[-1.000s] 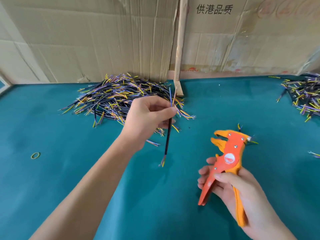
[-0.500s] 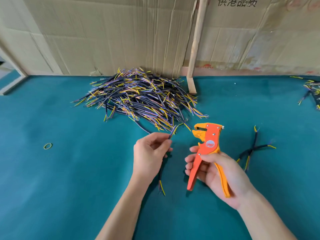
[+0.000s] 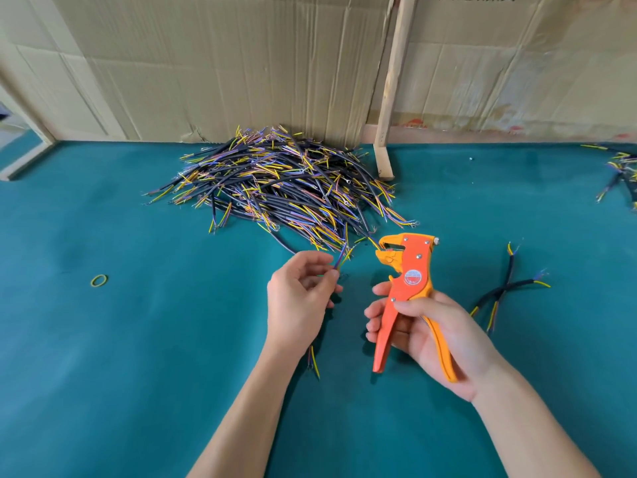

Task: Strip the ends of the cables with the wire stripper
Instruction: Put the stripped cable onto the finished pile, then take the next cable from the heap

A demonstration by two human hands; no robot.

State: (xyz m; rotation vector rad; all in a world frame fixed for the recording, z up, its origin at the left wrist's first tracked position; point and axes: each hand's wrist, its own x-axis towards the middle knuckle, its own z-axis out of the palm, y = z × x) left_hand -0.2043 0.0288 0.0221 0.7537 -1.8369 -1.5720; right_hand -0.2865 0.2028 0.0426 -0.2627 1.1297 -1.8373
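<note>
My left hand (image 3: 300,298) pinches one cable (image 3: 339,262), its coloured ends just beside the stripper (image 3: 405,270). My right hand (image 3: 427,334) is wrapped around the handles, the jaws open. If I squeeze before the thin ends sit inside, I think the jaws may miss or cut the strands.
</note>
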